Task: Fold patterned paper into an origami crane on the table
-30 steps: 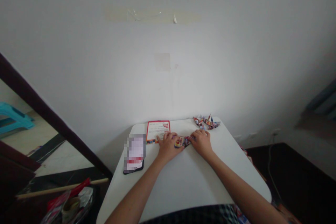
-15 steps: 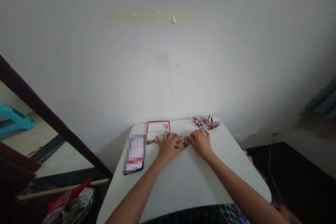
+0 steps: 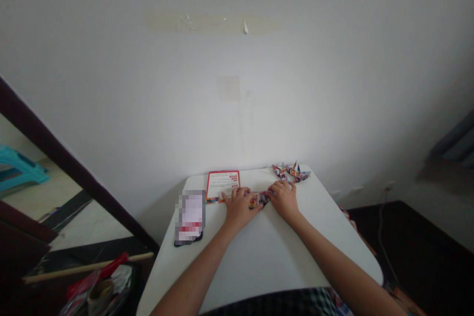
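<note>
A folded strip of colourful printed paper (image 3: 256,201) lies flat on the white table, between my two hands. My left hand (image 3: 239,205) holds down its left end, the fingers bent over the far edge and the thumb along the near side. Closed over the right end is my right hand (image 3: 283,200), with its fingertips pressed to the paper. Part of the strip is hidden under the fingers. Beyond my right hand, pointed folded pieces (image 3: 292,173) in the same kind of print sit near the wall.
A red-bordered printed card (image 3: 222,182) lies behind my left hand. To the left is a phone (image 3: 190,217), its screen blurred out. The white table (image 3: 274,261) meets the wall at its far edge. A bin with wrappers (image 3: 107,286) stands on the floor at lower left.
My left hand has shifted slightly to the right along the paper strip, covering more of it. The right hand has barely moved, and the other things stay where they were.
</note>
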The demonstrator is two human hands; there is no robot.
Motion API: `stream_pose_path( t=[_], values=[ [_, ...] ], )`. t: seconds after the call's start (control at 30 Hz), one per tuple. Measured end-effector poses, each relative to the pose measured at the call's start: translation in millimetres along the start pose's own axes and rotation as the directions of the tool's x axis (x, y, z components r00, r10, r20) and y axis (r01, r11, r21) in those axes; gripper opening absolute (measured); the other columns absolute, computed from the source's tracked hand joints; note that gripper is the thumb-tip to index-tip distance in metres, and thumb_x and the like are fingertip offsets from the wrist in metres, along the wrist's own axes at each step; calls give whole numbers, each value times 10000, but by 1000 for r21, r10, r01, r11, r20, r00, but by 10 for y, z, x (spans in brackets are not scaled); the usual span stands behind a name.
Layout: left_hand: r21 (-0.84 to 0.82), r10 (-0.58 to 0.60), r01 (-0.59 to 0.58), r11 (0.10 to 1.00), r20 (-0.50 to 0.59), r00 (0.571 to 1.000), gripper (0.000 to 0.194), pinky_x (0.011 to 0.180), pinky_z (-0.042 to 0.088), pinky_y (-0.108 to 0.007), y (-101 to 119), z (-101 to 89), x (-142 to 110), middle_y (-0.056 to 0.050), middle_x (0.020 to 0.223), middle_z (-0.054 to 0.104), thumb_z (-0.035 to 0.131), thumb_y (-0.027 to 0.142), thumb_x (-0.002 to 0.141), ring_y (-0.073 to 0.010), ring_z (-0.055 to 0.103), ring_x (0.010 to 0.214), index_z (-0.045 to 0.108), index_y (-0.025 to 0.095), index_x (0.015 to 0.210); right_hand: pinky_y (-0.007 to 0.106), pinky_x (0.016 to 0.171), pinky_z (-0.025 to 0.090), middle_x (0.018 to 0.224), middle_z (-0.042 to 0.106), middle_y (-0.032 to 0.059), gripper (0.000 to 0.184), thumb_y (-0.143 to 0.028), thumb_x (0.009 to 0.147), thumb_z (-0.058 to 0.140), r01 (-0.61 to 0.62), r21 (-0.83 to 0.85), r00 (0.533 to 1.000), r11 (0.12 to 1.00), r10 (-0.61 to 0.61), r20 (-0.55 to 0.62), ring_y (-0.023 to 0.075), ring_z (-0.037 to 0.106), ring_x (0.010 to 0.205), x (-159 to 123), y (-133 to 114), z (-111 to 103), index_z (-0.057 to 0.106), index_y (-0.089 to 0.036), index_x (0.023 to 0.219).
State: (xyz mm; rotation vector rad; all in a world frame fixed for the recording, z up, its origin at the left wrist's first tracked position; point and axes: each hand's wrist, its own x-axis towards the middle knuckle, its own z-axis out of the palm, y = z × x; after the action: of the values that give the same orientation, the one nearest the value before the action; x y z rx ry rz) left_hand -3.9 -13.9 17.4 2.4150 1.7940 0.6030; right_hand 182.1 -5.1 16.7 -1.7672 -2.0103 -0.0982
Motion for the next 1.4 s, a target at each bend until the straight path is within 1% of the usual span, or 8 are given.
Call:
stream_pose_path(
  t=[0.17, 0.37, 0.57, 0.7, 0.9, 1.07, 1.23, 1.4],
  values=[
    [10, -13, 13, 1000, 5, 1000, 334, 1085, 57, -768, 36, -8, 3, -33, 1294, 578, 664, 551, 773, -328, 376, 1269, 683, 337, 1029, 466, 1072, 173, 1038, 687, 39, 170, -349, 927, 542, -2, -9, 1000, 1000, 2, -9, 231, 495, 1133, 1, -10, -2, 685, -257, 914],
    [30, -29, 29, 999, 14, 999, 388, 1083, 80, -767, 44, -1, 4, -44, 1303, 565, 666, 566, 758, -327, 382, 1263, 664, 334, 1069, 481, 1073, 166, 1026, 688, 44, 181, -364, 929, 544, -20, 3, 1000, 1000, 20, -11, 240, 491, 1125, 16, -22, 9, 692, -259, 913],
    [32, -17, 17, 999, -14, 1000, 373, 1068, 109, -776, 47, 25, -3, -41, 1285, 566, 663, 560, 760, -334, 392, 1248, 671, 330, 1054, 479, 1072, 169, 1036, 688, 53, 178, -360, 923, 552, -33, -15, 999, 999, 33, 3, 241, 491, 1115, 24, -50, -19, 694, -253, 920],
    [41, -26, 28, 999, -37, 999, 363, 1081, 92, -765, 77, 14, -31, -47, 1283, 565, 650, 561, 772, -335, 391, 1250, 673, 322, 1044, 471, 1070, 173, 1036, 689, 51, 174, -356, 922, 551, -45, -30, 999, 999, 45, -1, 240, 495, 1109, 32, -49, -5, 692, -255, 919],
    [32, -32, 33, 999, -36, 999, 358, 1084, 56, -766, 92, 1, -63, -37, 1299, 563, 622, 573, 795, -326, 393, 1255, 670, 338, 1061, 467, 1065, 180, 1017, 683, 41, 189, -343, 934, 523, -48, -26, 999, 999, 48, -22, 236, 492, 1109, 41, -42, 29, 688, -258, 899],
    [39, -39, 40, 998, -43, 998, 376, 1083, 91, -758, 81, 18, -56, -37, 1298, 560, 607, 595, 796, -324, 399, 1246, 668, 347, 1072, 472, 1064, 179, 1039, 680, 49, 185, -342, 929, 524, -60, -40, 998, 997, 60, 9, 237, 490, 1106, 42, -45, 20, 687, -258, 911],
    [37, -47, 48, 998, -25, 999, 379, 1091, 93, -745, 89, 4, -53, -48, 1308, 554, 603, 596, 799, -324, 394, 1250, 676, 335, 1063, 460, 1066, 185, 1029, 680, 35, 162, -322, 927, 529, -62, -11, 998, 998, 62, -10, 230, 494, 1117, 21, -49, 12, 678, -261, 907],
    [40, -56, 57, 998, -26, 998, 370, 1101, 88, -732, 109, -15, -58, -49, 1299, 553, 623, 579, 789, -325, 397, 1241, 675, 332, 1060, 472, 1063, 192, 1035, 676, 48, 182, -332, 934, 516, -68, -19, 998, 997, 68, -15, 237, 491, 1126, 17, -57, 13, 678, -253, 902]
  ],
)
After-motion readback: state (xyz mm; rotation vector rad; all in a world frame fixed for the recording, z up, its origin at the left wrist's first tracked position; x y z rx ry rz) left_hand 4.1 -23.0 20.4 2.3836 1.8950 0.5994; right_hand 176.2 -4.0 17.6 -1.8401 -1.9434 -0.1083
